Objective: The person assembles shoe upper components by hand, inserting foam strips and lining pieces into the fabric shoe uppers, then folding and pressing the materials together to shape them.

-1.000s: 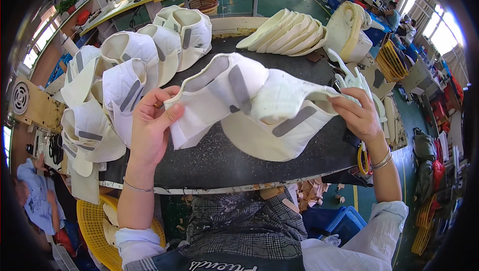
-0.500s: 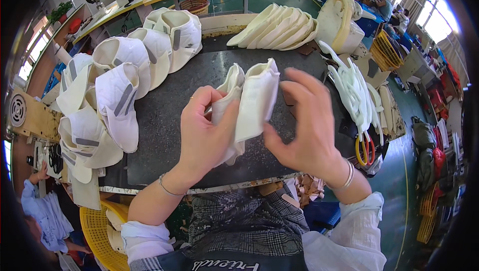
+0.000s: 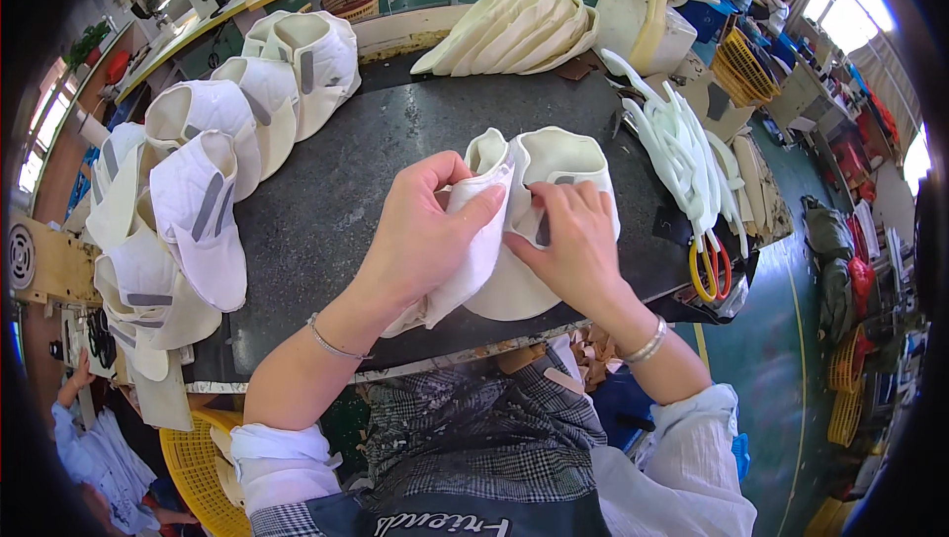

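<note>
Over the dark work table, my left hand [image 3: 425,226] is closed round a white padded shoe upper [image 3: 476,275], its thumb laid along the outer side. Just right of it stands a second white shoe upper [image 3: 512,290], its collar gaping upward and its toe part toward me. My right hand [image 3: 578,255] pinches this one at the side of its opening, fingertips inside and thumb outside, beside a grey patch. The two uppers touch along their collars. What lies under my fingertips is hidden.
Several finished-looking white uppers [image 3: 203,206] with grey stripes line the table's left side. A fanned stack of cream pieces [image 3: 514,28] lies at the back. White strips [image 3: 682,157] and red-and-yellow-handled scissors [image 3: 710,272] are on the right. A yellow basket [image 3: 193,463] stands below left.
The pair of uppers has been parted, and the right one is turned to show its opening. My right hand, previously spread and apart from them, has come in and taken hold of it.
</note>
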Available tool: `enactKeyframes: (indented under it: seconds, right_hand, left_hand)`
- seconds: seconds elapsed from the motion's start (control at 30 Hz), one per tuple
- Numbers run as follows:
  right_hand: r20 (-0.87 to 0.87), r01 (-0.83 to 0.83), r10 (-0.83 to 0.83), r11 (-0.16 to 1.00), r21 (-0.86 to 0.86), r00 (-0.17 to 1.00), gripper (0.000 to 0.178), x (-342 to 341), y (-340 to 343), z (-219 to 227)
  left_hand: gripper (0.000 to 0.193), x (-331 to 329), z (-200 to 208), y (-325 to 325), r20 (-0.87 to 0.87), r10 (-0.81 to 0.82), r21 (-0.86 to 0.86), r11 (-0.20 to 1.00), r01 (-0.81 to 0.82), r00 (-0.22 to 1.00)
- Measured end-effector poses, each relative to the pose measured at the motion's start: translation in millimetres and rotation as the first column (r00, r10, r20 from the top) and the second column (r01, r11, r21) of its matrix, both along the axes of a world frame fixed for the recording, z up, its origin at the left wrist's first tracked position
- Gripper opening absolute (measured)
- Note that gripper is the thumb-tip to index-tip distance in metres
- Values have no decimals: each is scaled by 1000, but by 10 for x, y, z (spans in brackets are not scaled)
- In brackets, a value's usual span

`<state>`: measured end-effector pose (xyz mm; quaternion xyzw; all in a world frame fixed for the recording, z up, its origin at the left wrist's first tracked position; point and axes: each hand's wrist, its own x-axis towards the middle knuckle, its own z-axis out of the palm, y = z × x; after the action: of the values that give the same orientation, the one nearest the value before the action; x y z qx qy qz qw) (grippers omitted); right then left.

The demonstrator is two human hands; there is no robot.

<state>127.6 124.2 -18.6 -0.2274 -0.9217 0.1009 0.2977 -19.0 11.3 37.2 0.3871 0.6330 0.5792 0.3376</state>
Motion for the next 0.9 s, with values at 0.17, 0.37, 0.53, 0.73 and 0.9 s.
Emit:
enactKeyframes:
  seconds: [0.17,0.37,0.53,0.73,0.9]
  right_hand:
    - [6,8,-7,940,-341,1000,25,-89,188,-205]
    - [-35,-46,34,902,-428,999,18,43,200,-99]
    - [-15,-17,12,900,-436,1000,20,110,260,-112]
    - [-72,-115,90,821,-559,993,18,186,386,-90]
    - [6,-104,128,832,-545,992,21,278,456,11]
  left_hand:
    - [15,-233,8,-70,-325,-12,11,1000,16,946]
    - [12,-496,308,-252,-428,-16,-38,999,-1,904]
    - [9,-346,411,-253,-851,137,155,988,-7,507]
    - [11,-444,299,-272,-782,337,379,925,-29,524]
    - [10,-718,309,-331,-610,434,454,877,-157,663]
